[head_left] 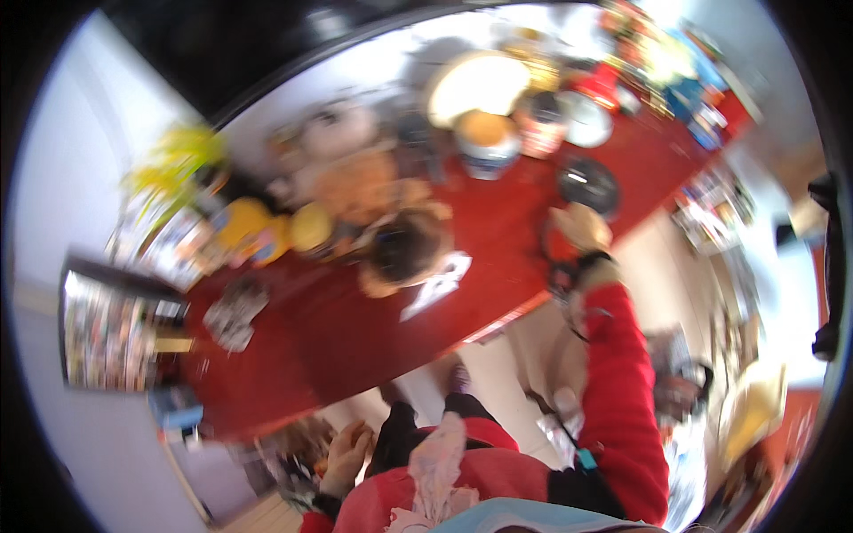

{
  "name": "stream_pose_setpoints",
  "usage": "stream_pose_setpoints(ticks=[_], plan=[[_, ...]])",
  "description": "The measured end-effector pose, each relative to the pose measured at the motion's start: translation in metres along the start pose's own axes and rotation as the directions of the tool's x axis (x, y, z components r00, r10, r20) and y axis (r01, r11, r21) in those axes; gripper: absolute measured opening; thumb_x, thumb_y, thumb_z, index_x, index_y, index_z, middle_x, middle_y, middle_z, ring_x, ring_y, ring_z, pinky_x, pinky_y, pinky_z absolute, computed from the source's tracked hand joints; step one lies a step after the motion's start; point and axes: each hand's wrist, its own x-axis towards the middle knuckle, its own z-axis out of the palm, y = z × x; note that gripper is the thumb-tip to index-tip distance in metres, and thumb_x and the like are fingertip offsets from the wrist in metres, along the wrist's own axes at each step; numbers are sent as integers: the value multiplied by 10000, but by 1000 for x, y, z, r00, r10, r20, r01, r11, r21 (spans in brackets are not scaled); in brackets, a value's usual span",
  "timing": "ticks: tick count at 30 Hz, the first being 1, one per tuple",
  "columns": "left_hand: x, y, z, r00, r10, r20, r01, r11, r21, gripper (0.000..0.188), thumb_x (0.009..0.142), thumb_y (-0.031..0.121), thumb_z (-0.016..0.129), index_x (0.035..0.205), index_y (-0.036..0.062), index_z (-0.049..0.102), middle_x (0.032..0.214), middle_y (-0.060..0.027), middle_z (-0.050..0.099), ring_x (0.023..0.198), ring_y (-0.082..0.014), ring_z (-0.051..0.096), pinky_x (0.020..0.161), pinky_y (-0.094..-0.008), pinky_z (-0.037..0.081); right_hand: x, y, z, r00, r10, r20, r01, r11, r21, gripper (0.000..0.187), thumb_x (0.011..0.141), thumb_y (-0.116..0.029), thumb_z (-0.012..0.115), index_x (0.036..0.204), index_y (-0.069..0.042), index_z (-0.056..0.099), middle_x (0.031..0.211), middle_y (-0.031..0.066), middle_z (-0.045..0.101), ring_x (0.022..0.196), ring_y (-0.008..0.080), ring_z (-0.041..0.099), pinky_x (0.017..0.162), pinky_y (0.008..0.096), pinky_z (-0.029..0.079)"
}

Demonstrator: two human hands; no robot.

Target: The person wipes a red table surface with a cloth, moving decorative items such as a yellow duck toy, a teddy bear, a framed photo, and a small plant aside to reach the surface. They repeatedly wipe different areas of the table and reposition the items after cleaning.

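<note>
One dark round object (593,181) lies near the front edge of the red table (498,284). Right hand (582,229) just beside it, on the near side. Left hand (347,454) low, off the table's front edge, fingers loosely curled. Blurred view: cannot tell whether either hand grips anything. White container (587,122) and blue-and-white pot (488,160) stand farther back on the table.
</note>
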Motion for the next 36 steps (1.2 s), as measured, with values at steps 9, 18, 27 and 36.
stream_pose_setpoints(ticks=[9, 18, 27, 36], plan=[[29, -75, -83, 957, -163, -241, -79, 650, -755, 383, 914, 168, 694, 1266, 42, 611, 1110, -83, 647, 972, -165, 617, 826, -289, 512, -163, -18, 61, 962, -271, 33, 188, 745, 640, 173, 960, -107, 626, 1127, -69, 653, 895, 30, 650, 671, 88, 567, 587, 249, 482], [145, -15, -268, 587, 435, -683, -165, 890, 425, 689, 840, 284, 744, 1450, 89, 491, 1542, -239, 372, 1447, -388, 331, 1164, -468, 319, -300, -160, 130, 679, -653, 335, 179, 590, 788, 258, 922, -40, 677, 1178, -16, 654, 898, 28, 711, 747, 81, 638, 652, 251, 514], [204, 7, -260, 859, 454, -238, -118, 626, 771, 448, 731, 415, 711, 1131, 214, 701, 1351, -63, 532, 1299, -390, 423, 935, -552, 486, -353, -294, 146, 770, -400, 498, 65, 825, 562, 313, 917, -151, 688, 1217, -60, 673, 926, 44, 718, 850, 117, 661, 765, 298, 527], [85, -15, -201, 724, 660, -200, -687, 719, -111, 599, 791, 207, 736, 1347, 79, 553, 1443, -165, 466, 1393, -367, 362, 1167, -451, 296, -385, -419, 175, 728, -537, 427, -454, 91, 886, 799, 917, -357, 703, 1532, -44, 302, 1518, 146, 397, 1373, 261, 429, 1110, 406, 397]])
